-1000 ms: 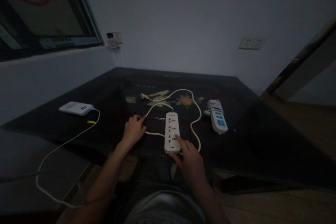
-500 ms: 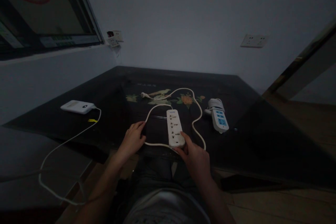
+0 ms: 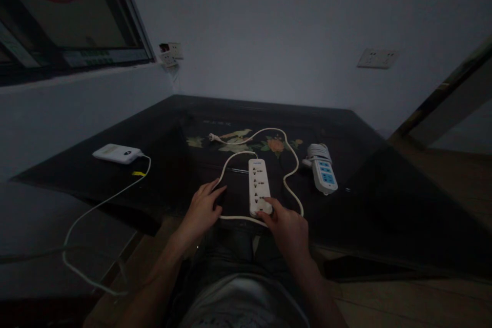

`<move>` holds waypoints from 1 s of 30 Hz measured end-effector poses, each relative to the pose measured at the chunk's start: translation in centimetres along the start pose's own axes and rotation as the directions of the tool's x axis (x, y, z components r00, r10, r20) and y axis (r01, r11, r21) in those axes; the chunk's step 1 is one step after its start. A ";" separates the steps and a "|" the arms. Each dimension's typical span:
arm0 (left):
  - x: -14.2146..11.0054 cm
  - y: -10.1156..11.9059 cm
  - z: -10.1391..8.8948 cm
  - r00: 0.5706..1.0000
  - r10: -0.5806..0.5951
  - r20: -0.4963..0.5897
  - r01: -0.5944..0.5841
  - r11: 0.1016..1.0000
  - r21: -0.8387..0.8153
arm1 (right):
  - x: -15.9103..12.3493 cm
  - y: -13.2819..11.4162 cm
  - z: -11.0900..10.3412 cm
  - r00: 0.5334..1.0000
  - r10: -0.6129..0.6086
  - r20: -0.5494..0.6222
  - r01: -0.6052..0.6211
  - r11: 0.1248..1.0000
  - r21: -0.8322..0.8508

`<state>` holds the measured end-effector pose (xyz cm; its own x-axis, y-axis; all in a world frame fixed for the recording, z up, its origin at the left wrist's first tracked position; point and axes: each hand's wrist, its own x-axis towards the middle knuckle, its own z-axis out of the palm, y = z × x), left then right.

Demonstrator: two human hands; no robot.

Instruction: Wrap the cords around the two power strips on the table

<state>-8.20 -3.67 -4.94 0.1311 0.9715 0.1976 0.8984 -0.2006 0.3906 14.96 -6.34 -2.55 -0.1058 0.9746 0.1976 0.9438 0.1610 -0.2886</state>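
Note:
A white power strip (image 3: 260, 184) lies lengthwise on the dark table in front of me. My right hand (image 3: 284, 223) grips its near end, thumb on the front edge and fingers on the right side. From the far end, the strip's white cord (image 3: 234, 156) curves left and passes under my left hand (image 3: 203, 205). The hand rests over the cord with thumb and forefinger apart. Along the table's front edge the cord runs right, passes by my right hand, then winds back to its plug (image 3: 212, 137).
On the right lies a second power strip (image 3: 325, 174) with blue sockets and its cord wound up. A white device (image 3: 117, 154) with a cable stands at left, near a yellow tag (image 3: 139, 173). Wall sockets (image 3: 378, 58) sit above the dark table (image 3: 369, 164).
My left thumb and forefinger have parted from their closer hold on the cord. My right hand stays at the strip's near end. The whole view has shifted slightly.

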 end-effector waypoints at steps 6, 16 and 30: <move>-0.6 0.8 0.1 0.999 0.038 -0.028 -0.039 0.999 -0.029 | -0.8 1.4 0.9 0.987 -0.134 -0.089 0.140 0.988 0.062; -2.6 2.7 0.4 0.991 0.123 -0.049 -0.129 0.981 -0.143 | -1.9 2.2 1.9 0.957 -0.270 -0.104 0.281 0.954 0.109; -1.2 4.0 -1.9 0.987 0.031 -0.157 -0.078 0.950 -0.302 | -2.9 2.1 0.7 0.975 -0.082 -0.204 0.155 0.916 0.370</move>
<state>-5.55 -5.93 -1.91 0.0915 0.9331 0.3478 0.7169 -0.3042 0.6274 17.01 -8.76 -4.39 -0.1167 0.9056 0.4079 0.7324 0.3558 -0.5805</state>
